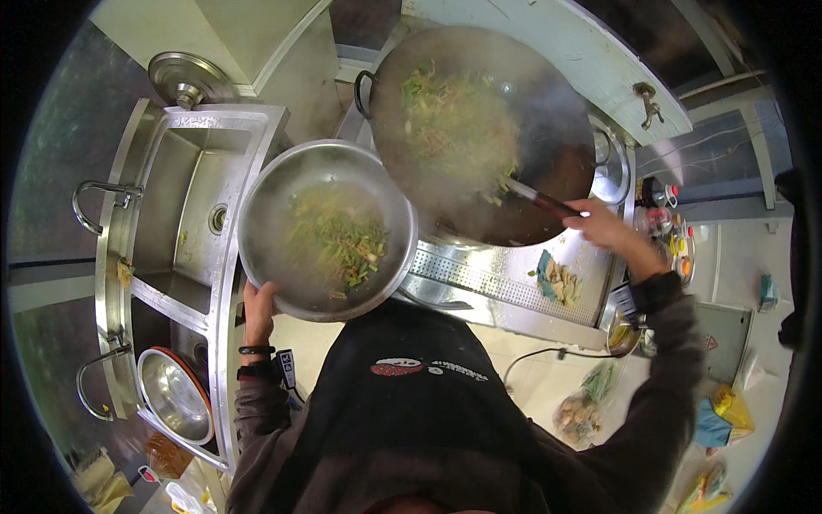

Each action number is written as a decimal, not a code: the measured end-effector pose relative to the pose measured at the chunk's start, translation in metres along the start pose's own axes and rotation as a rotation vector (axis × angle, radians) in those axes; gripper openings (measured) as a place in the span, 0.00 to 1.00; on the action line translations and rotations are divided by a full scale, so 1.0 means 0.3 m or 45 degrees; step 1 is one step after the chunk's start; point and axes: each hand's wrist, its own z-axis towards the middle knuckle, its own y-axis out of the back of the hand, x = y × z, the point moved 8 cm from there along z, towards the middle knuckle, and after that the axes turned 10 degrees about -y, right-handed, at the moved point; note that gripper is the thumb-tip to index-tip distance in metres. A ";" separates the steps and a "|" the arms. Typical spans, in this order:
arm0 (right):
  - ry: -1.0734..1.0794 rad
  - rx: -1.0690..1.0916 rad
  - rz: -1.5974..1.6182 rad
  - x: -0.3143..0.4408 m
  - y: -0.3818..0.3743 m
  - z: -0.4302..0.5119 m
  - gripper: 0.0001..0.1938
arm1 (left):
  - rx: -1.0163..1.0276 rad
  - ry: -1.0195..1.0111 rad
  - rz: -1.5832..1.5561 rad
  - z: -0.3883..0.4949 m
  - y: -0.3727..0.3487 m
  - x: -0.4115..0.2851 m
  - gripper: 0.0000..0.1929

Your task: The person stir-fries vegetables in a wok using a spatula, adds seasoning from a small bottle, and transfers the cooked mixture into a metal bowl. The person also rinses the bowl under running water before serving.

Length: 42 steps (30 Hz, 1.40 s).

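My left hand (259,310) grips the near left rim of a wide stainless steel bowl (266,193), which holds a steaming heap of chopped green vegetables and browned bits (340,241). The bowl's right edge overlaps the near left rim of a large dark wok (559,154). My right hand (594,223) is closed around the dark handle of a metal cooking utensil (536,196); its working end lies at the edge of the food in the wok (459,128). Steam blurs that food, and the utensil's tip is partly hidden.
A steel double sink (212,302) with two taps stands at left, a metal basin (173,392) in its nearer compartment. A cloth with food scraps (557,279) lies on the steel stove top (501,276). Bottles (681,244) stand at right; bagged vegetables (581,411) lie on the floor.
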 end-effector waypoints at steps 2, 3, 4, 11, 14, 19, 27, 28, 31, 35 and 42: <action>0.256 -0.349 -0.157 0.009 -0.056 0.141 0.23 | 0.006 0.006 -0.034 -0.013 -0.005 0.012 0.28; 0.335 -0.501 -0.130 -0.003 -0.071 0.184 0.23 | 0.003 0.011 -0.056 -0.018 -0.007 0.015 0.28; 0.356 -0.561 -0.107 -0.021 -0.097 0.222 0.23 | 0.021 -0.027 -0.032 -0.019 -0.012 0.007 0.28; 0.282 -0.629 -0.014 -0.115 -0.129 0.108 0.25 | 0.038 0.106 -0.023 -0.029 -0.037 -0.015 0.25; 0.202 -0.591 0.007 -0.137 -0.153 -0.004 0.26 | 0.054 0.122 -0.037 -0.036 -0.056 -0.040 0.23; 0.241 -0.775 0.065 -0.138 -0.182 -0.169 0.26 | 0.081 0.152 -0.081 -0.046 -0.075 -0.069 0.22; 0.402 -0.941 -0.012 -0.108 -0.260 -0.435 0.26 | 0.201 0.137 -0.036 -0.048 -0.090 -0.094 0.24; 0.315 -0.933 -0.051 -0.117 -0.274 -0.464 0.25 | 0.193 0.097 -0.092 -0.048 -0.088 -0.108 0.25; 0.622 -0.962 -0.074 -0.029 -0.346 -0.579 0.23 | 0.227 0.127 -0.110 -0.058 -0.092 -0.120 0.30; 0.575 -0.961 -0.430 0.090 -0.464 -0.603 0.24 | 0.236 0.125 -0.138 -0.061 -0.096 -0.132 0.31; 0.729 -1.663 -1.240 0.263 -0.560 -0.652 0.29 | 0.182 0.107 -0.102 -0.044 -0.085 -0.101 0.30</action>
